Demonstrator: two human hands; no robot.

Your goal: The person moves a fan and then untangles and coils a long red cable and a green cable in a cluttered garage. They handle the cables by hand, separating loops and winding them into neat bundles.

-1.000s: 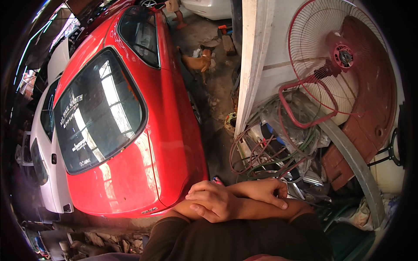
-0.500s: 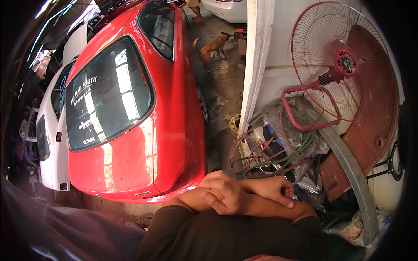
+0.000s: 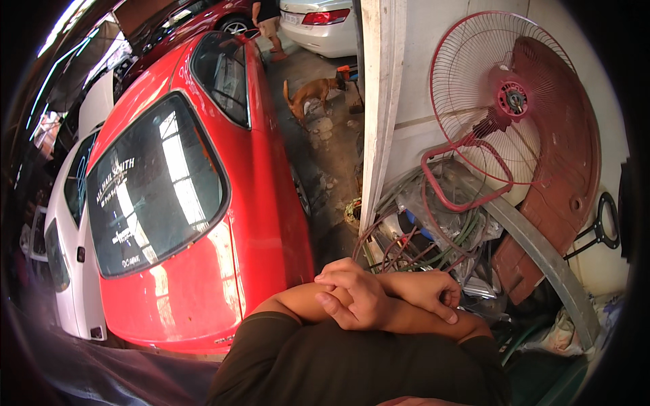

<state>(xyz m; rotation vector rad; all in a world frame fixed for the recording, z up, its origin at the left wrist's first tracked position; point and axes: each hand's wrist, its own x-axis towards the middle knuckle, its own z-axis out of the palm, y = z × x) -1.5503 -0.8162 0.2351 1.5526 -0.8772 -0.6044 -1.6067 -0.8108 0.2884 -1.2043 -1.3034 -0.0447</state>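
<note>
My arms are folded across my dark shirt (image 3: 359,369). My right hand (image 3: 359,298) lies over my left arm (image 3: 305,300), its fingers bent round it and the thumb apart. Past the crossing, my left hand (image 3: 425,294) rests on my right forearm (image 3: 423,321), fingers loosely curled in with nothing visible in them. Ahead and to the left stands a red car (image 3: 267,203) with white lettering on its rear glass. Just beyond my left hand lies a heap of hoses and clear plastic (image 3: 447,230).
At right, a pink-red fan (image 3: 511,99) with a wire cage leans by a reddish panel (image 3: 562,176) and a curved metal strip (image 3: 542,250). A white post (image 3: 380,101) rises mid-view. Farther off are a brown dog (image 3: 311,95), a person (image 3: 269,27) and a white car (image 3: 318,30).
The view has tilted upward and slightly right, so cars and fan sit lower and farther left. More of the distant person shows. The dog's head has dropped. My folded arms keep their pose.
</note>
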